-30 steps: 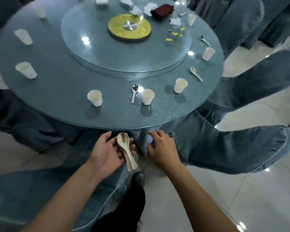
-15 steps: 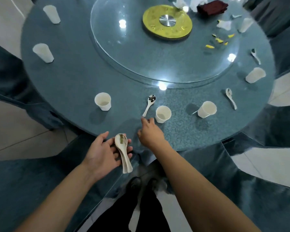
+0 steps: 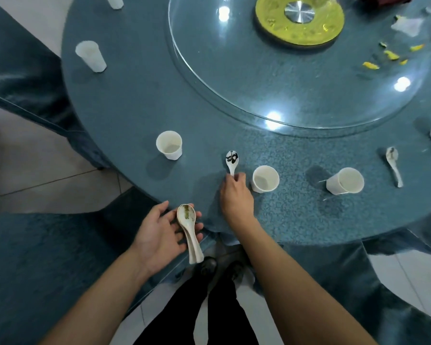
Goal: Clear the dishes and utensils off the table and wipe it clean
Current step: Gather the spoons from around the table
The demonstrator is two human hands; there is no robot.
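My left hand (image 3: 161, 232) holds a stack of white soup spoons (image 3: 188, 227) across its fingers, just off the near edge of the round blue table (image 3: 125, 100). My right hand (image 3: 235, 195) reaches onto the table and pinches the handle of a dirty white spoon (image 3: 232, 159) that lies on the cloth. A white paper cup (image 3: 264, 179) stands right beside that hand. Further cups stand at the left (image 3: 169, 145) and the far left (image 3: 91, 56), and one (image 3: 345, 181) is tipped at the right. Another spoon (image 3: 393, 165) lies at the right.
A glass turntable (image 3: 259, 78) with a yellow hub (image 3: 299, 18) fills the table's middle, with yellow scraps (image 3: 383, 58) and tissue (image 3: 408, 24) on it. Blue-covered chairs (image 3: 35, 270) stand at my left and right. My shoes (image 3: 209, 267) are on the tiled floor below.
My right hand rose from below the table edge, reached forward over the cloth and took hold of the dirty spoon's handle. My left hand kept the stacked spoons. The view moved closer.
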